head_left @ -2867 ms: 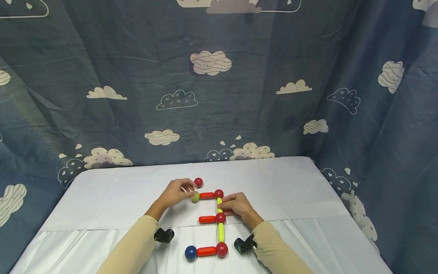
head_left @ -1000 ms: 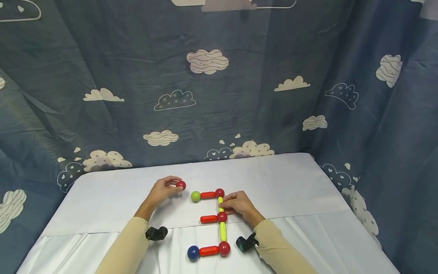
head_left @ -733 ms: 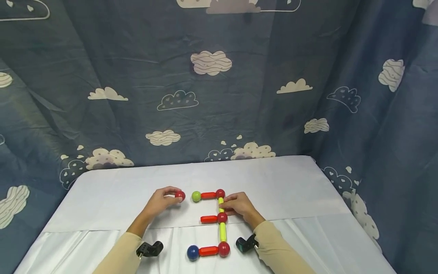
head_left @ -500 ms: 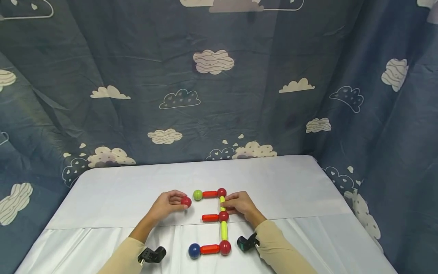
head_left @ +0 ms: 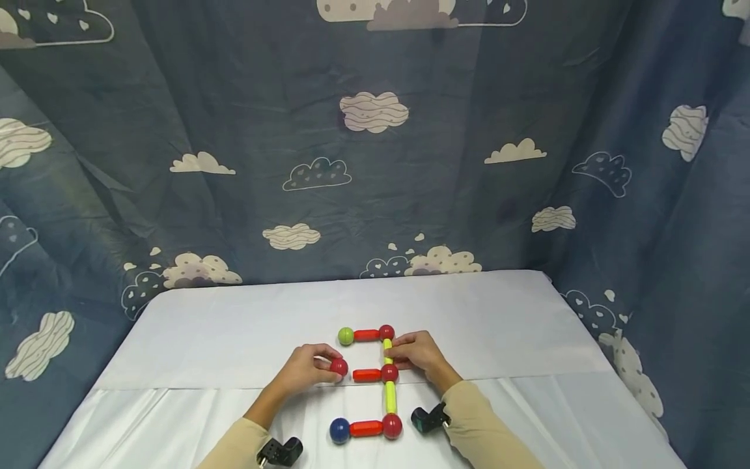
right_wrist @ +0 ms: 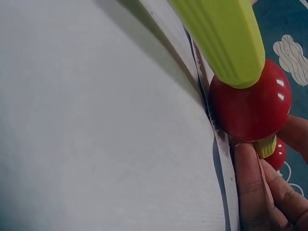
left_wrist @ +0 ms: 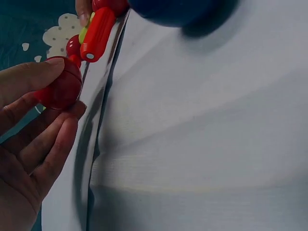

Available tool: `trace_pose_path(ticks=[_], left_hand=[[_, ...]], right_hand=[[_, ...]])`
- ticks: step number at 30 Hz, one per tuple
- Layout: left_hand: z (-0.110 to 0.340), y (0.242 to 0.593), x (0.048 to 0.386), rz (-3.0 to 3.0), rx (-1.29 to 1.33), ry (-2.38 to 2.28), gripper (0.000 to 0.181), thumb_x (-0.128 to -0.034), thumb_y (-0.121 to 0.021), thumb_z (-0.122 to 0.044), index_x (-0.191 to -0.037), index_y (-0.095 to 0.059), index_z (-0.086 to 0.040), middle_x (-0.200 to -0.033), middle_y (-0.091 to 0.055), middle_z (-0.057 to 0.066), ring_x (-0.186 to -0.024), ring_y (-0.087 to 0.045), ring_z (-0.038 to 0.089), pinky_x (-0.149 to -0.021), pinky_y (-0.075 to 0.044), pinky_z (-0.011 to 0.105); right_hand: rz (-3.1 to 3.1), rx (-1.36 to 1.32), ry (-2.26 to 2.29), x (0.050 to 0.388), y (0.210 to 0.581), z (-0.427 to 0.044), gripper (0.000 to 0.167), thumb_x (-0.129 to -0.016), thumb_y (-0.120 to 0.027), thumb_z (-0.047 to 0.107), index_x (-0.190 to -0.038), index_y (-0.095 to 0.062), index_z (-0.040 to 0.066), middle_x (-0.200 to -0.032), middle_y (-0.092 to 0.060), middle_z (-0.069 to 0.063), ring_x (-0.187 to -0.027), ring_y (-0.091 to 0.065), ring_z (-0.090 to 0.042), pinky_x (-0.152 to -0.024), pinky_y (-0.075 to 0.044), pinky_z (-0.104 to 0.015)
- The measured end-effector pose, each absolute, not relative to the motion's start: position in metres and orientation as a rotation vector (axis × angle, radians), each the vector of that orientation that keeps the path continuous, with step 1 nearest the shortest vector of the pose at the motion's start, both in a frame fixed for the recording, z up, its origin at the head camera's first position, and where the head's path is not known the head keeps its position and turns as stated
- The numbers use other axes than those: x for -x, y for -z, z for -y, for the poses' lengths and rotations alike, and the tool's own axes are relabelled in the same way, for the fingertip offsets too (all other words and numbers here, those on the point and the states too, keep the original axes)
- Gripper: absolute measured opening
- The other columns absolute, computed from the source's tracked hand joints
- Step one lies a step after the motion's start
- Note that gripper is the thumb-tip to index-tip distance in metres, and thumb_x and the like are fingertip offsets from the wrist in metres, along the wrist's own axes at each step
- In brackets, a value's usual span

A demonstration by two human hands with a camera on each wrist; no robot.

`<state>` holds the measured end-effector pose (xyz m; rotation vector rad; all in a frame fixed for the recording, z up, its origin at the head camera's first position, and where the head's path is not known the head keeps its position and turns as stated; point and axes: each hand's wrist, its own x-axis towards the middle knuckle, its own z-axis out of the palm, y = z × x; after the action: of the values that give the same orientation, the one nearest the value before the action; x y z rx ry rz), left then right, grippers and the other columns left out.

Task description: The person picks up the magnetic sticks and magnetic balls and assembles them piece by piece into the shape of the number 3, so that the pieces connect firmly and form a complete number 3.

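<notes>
Thumb and fingers of my left hand [head_left: 306,369] pinch a loose red ball [head_left: 339,367], just left of the free end of the middle red rod [head_left: 366,375]. A small gap shows between them; the left wrist view shows the ball [left_wrist: 61,86] near the rod's pale end [left_wrist: 91,50]. My right hand [head_left: 418,353] pinches the upper yellow-green rod [head_left: 388,352] between two red balls. The joined rods and balls lie on the table in an E-like shape. A green ball [head_left: 346,336] ends the top arm, a blue ball [head_left: 340,430] the bottom one.
White cloth covers the table [head_left: 234,339], with a seam running across it. Behind and at the sides hangs a dark blue curtain [head_left: 410,163] with cloud prints. Black wrist cameras [head_left: 430,417] sit below each hand, near the bottom ball row.
My left hand took hold of the red ball behind the green one, carried it left, then brought it toward me and right to the middle rod. The right hand keeps its grip.
</notes>
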<state>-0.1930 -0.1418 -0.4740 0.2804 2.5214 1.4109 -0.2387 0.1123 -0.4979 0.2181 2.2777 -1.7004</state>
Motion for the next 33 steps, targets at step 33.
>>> trace_pose_path(ticks=[33], left_hand=[[0.135, 0.488, 0.187, -2.610, -0.403, -1.280, 0.039, -0.0725, -0.082, -0.010, -0.110, -0.068, -0.007, -0.076, -0.057, -0.003, -0.068, -0.049, 0.012, -0.058, -0.039, 0.023]], right_hand=[[-2.282, -0.213, 1.709, 0.236, 0.500, -0.111, 0.027, -0.074, -0.083, 0.009, -0.095, -0.069, -0.002, -0.078, -0.068, -0.006, -0.062, -0.065, -0.013, -0.060, -0.055, -0.027]])
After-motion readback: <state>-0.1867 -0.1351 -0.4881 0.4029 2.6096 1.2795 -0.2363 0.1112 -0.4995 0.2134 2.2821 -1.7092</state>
